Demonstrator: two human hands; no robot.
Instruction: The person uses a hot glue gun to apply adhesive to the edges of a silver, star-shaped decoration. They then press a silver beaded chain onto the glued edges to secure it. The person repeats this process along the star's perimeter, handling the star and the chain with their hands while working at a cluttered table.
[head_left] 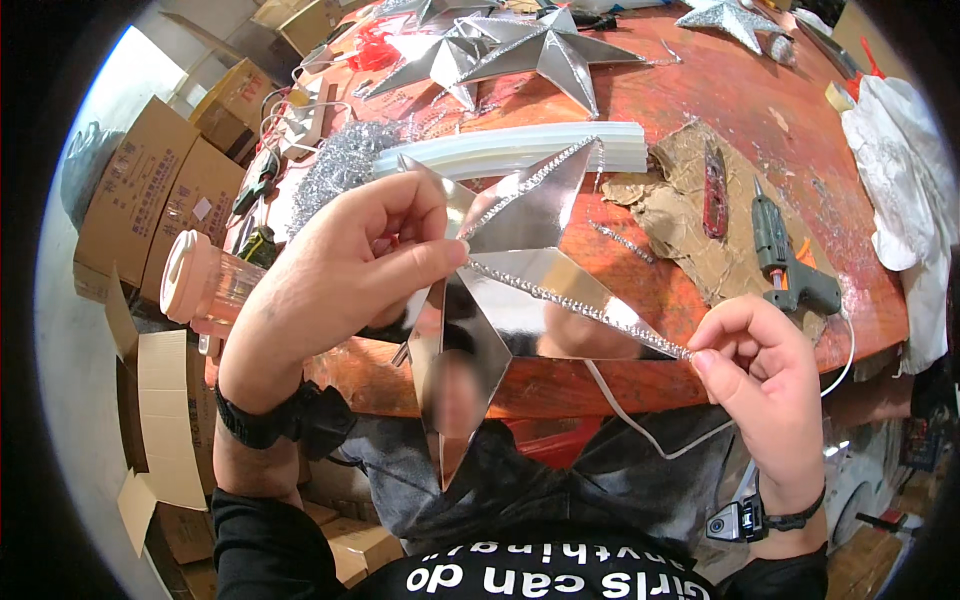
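A mirror-silver folded star (pixel 475 345) is held in front of me at the near edge of the table, its points spread out and one hanging down. Silver beaded trim (pixel 570 302) lies along the ridge of its right point, and more trim runs up the ridge of its upper right point. My left hand (pixel 345 270) is closed near the star's centre, thumb and finger pinching the trim there. At the tip of the right point, my right hand (pixel 765 375) pinches the trim's other end. Part of the star's left side is hidden behind my left hand.
A green glue gun (pixel 785 255) and a red-handled cutter (pixel 715 190) lie on torn cardboard (pixel 685 255). Beyond the star are clear glue sticks (pixel 520 150), silver tinsel (pixel 340 175) and finished stars (pixel 545 50). A pink-lidded cup (pixel 205 285) stands left; a white cable (pixel 640 430) droops in front.
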